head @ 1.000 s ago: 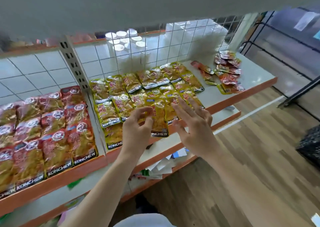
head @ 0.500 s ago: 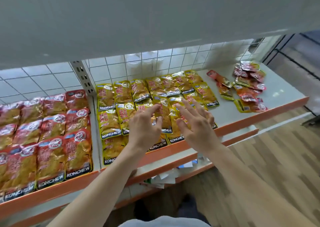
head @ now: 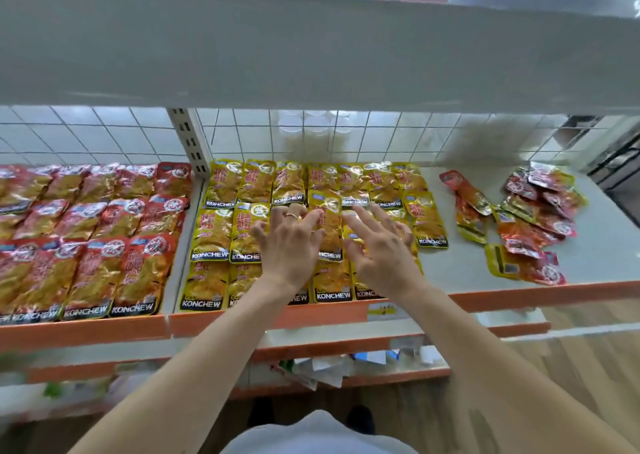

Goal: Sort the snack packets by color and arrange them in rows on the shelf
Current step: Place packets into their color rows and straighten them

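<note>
Yellow packets [head: 211, 232] glossy, three overlapping rows. Left hand [head: 291, 249], right hand [head: 382, 249] splayed flat on them; left less curled than earlier.

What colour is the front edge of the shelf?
The shelf's front edge is orange, clearest in the head view.

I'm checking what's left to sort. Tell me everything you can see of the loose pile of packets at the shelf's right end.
The loose pile is a jumble of glossy foil-like packets, mostly red with several yellow mixed in, lying flat and overlapping at odd angles. It rests on the white shelf, apart from the yellow rows, and only the shelf touches it.
</note>
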{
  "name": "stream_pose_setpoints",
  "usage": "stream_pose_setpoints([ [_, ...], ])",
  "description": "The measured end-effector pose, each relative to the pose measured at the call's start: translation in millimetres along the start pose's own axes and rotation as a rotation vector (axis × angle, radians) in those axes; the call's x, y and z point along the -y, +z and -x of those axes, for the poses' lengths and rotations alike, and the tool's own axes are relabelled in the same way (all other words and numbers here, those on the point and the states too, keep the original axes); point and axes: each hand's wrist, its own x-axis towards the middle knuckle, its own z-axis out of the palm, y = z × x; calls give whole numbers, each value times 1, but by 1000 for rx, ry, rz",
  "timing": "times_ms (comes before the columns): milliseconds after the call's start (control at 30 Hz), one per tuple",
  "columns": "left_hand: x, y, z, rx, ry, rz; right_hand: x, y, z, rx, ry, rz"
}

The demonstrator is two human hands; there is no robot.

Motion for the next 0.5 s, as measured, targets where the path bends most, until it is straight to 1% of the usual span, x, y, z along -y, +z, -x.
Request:
stream_pose_setpoints([
  [133, 3, 12, 6, -17, 39, -46, -13, -2, -4, 6, -39, -14],
  [300, -8, 19, 22, 29, 216, -106, -26, 4, -3, 73, -63, -4],
  [400, -10, 22, 29, 41, 228, -119, -30, 5, -5, 85, -87, -5],
  [500, -10, 20, 31, 20, 216, -115, -32, 5, -8, 95, -117, -6],
])
